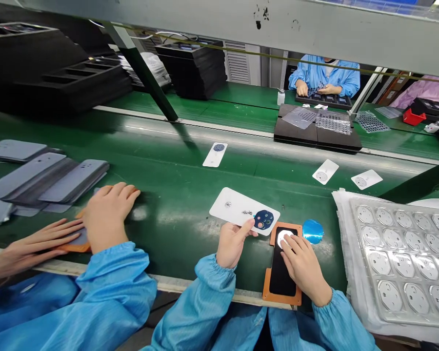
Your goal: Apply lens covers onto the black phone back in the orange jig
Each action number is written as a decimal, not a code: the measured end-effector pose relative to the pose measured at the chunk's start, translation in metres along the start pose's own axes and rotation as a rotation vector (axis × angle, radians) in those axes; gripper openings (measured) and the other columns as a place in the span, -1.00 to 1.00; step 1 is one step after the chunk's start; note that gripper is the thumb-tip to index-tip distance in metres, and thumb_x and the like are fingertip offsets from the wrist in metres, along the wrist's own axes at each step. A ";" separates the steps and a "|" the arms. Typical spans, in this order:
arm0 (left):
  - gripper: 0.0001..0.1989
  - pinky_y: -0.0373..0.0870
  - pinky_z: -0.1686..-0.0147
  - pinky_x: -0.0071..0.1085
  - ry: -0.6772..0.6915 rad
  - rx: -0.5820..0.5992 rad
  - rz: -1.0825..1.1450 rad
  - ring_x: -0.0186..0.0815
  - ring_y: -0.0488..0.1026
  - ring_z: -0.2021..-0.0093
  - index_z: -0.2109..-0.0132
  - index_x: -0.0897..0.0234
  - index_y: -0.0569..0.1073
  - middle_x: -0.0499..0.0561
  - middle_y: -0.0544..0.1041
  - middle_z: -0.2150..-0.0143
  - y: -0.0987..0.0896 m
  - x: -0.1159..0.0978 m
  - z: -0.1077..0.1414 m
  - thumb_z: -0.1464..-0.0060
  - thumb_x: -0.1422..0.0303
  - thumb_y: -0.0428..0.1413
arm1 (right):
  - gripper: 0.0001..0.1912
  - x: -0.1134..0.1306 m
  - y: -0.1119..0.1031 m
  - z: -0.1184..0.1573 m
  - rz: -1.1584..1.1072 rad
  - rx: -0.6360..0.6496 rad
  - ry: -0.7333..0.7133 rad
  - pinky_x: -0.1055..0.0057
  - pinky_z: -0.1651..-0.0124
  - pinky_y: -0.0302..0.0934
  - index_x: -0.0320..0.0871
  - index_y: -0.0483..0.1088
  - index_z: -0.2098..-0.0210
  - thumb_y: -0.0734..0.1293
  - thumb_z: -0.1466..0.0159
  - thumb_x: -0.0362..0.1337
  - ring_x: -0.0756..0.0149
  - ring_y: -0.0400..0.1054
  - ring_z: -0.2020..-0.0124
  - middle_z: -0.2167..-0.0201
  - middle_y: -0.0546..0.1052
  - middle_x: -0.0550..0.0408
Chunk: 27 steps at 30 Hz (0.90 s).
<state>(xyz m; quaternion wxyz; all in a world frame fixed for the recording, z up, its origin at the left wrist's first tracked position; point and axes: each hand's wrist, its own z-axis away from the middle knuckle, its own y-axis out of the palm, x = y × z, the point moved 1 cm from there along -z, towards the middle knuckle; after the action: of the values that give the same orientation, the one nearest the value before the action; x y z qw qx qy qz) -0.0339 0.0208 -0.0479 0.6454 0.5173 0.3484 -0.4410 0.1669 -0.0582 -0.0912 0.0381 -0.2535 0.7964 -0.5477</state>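
My left hand [231, 243] pinches a white phone-shaped panel [229, 207] by its lower edge, tilted above the green bench. A dark blue camera circle with round spots fills the panel's right end. My right hand [305, 265] lies with fingers stretched over a black phone-shaped plate [279, 278], fingertips on a white round piece [284, 237] at its upper end. Part of that piece is hidden under the fingers. The plate sits in an orange fixture [269, 287] at the bench's front edge. Beside it lies a shiny blue round film [313, 231].
A clear tray [368, 263] of white round pieces stands at right. White panels [215, 155] lie farther back on the green bench [161, 170]. At left, a co-worker's hands [108, 214] work near stacked grey panels [75, 180]. Another person sits across, behind black foam blocks [296, 131].
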 end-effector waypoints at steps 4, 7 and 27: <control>-0.54 0.52 0.37 -0.44 0.019 0.041 -0.027 -0.24 0.54 0.24 0.14 0.45 0.56 0.20 0.57 0.11 0.013 0.011 0.004 0.05 0.14 0.34 | -0.84 0.007 -0.023 -0.011 -0.277 -0.122 0.107 0.24 -0.01 0.33 -0.14 0.44 0.11 0.23 -0.39 -0.37 0.25 0.43 0.08 0.12 0.54 0.02; -0.54 0.55 0.19 -0.38 0.037 0.101 -0.015 -0.22 0.55 0.18 0.13 0.46 0.58 0.22 0.57 0.10 0.027 0.028 0.010 -0.04 0.08 0.28 | -0.86 0.016 -0.036 -0.030 -0.421 -0.312 0.258 0.39 0.13 0.36 -0.15 0.42 0.10 0.25 -0.38 -0.36 0.33 0.44 0.16 0.17 0.53 0.02; -0.51 0.37 -0.21 -0.24 0.175 0.211 0.051 -0.13 0.46 -0.11 -0.07 0.37 0.53 0.20 0.50 -0.10 0.044 0.057 0.026 -0.23 0.05 0.09 | -0.95 0.027 -0.040 -0.064 -0.426 -0.548 0.347 0.47 0.13 0.30 -0.19 0.44 0.26 0.33 -0.31 -0.41 0.42 0.40 0.20 0.27 0.51 0.07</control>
<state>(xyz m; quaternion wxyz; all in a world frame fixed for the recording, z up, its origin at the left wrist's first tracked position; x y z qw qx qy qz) 0.0274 -0.0135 -0.0774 0.5655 0.6275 0.3419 -0.4117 0.1359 -0.0267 -0.0247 -0.2810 -0.3174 0.8374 -0.3449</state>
